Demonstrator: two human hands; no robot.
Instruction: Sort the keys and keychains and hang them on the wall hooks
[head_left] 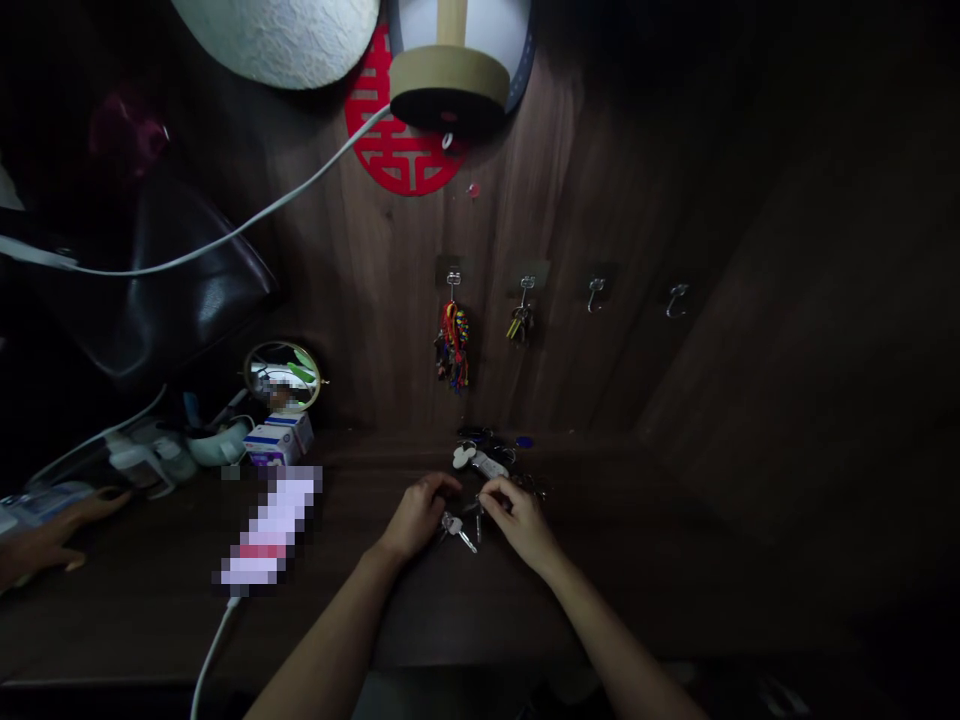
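Note:
My left hand [421,512] is closed, its fingers curled over the desk, with silver keys [461,530] hanging out beside its thumb. Facing it, my right hand [519,515] pinches between thumb and fingers at the same bunch, where another key dangles. The ring joining them is too small and dark to make out. Just behind both hands lies a loose pile of keys and tags [487,464], including a pale rounded fob [464,457] and a blue tag [524,441]. The right fingers partly cover this pile.
Hooks line the wooden wall; one bears keys with a colourful braided cord [454,345], another a small key bunch [521,325]. A lamp [450,85] hangs above. To the left are a blurred phone [271,525] on a cable, boxes [277,440], a mirror [282,378] and another person's hand [56,540].

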